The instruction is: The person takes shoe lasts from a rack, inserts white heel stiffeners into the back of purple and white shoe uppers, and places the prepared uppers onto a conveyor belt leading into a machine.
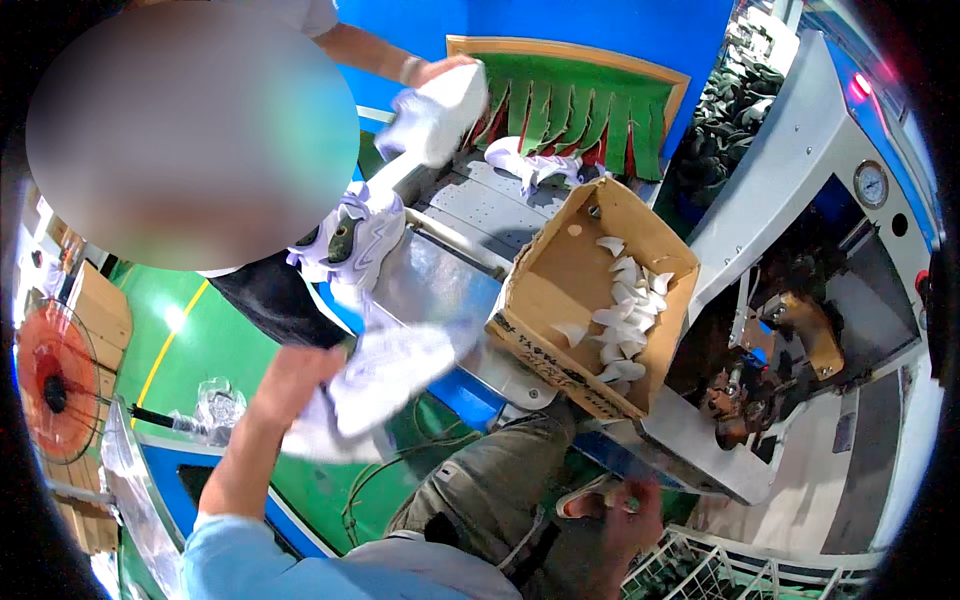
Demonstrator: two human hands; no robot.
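Note:
My left hand (303,382) grips a white sneaker (395,375) with lavender parts, held out over the floor left of my legs. Just below it is another pale shape, likely a second shoe, too smeared to make out. My right hand (635,515) hangs low at the right of my legs, blurred, so its fingers cannot be read. In front, a cardboard box (540,270) holds several white curved pieces (625,315). Across from me, a co-worker's hand (450,68) holds a white shoe (440,115). White and lavender shoes (355,245) stand at the conveyor's near left end.
A green strip curtain (570,115) hangs over the conveyor opening, with a shoe (535,165) before it. At the right stands a grey machine (770,190) with a gauge (871,184). A wire rack (735,575) is lower right. An orange fan (57,385) stands left.

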